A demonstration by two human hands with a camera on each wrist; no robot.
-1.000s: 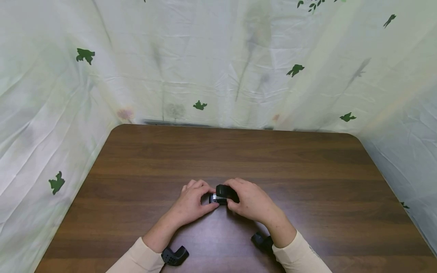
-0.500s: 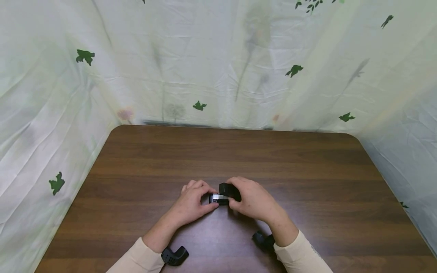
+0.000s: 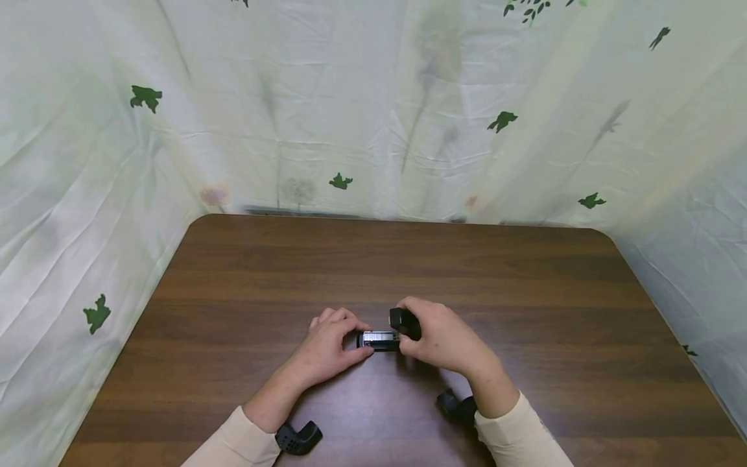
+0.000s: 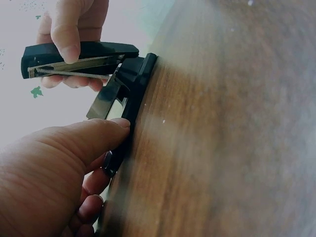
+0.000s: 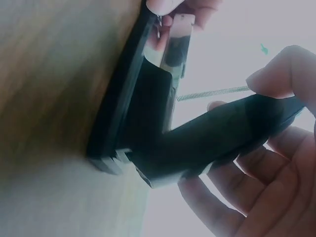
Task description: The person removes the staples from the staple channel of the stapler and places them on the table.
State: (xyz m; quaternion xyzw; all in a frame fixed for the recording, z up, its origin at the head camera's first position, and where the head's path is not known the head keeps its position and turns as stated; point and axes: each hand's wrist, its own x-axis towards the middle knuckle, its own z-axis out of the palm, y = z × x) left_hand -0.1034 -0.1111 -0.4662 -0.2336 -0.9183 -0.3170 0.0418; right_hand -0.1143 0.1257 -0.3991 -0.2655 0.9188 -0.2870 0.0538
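Observation:
A black stapler (image 3: 382, 341) lies on the wooden table with its top cover swung up and its metal magazine exposed. At its front end my left hand (image 3: 332, 347) pinches the base between thumb and fingers. My right hand (image 3: 446, 340) grips the raised top cover (image 4: 98, 51), thumb on one side and fingers on the other. A thin coil spring (image 4: 74, 74) stretches from the cover to the magazine (image 4: 103, 98). In the right wrist view the hinge end of the base (image 5: 116, 113) is close to the camera. No staples can be made out.
Black wrist-worn devices sit at the left cuff (image 3: 299, 438) and the right cuff (image 3: 456, 407). The brown table (image 3: 373, 266) extends around the hands. Pale curtains (image 3: 373, 104) with green leaf-like shapes hang behind it and at both sides.
My right hand has moved right and slightly away from me, swinging the stapler's cover further back and exposing more of the magazine. The left hand stays in place on the base.

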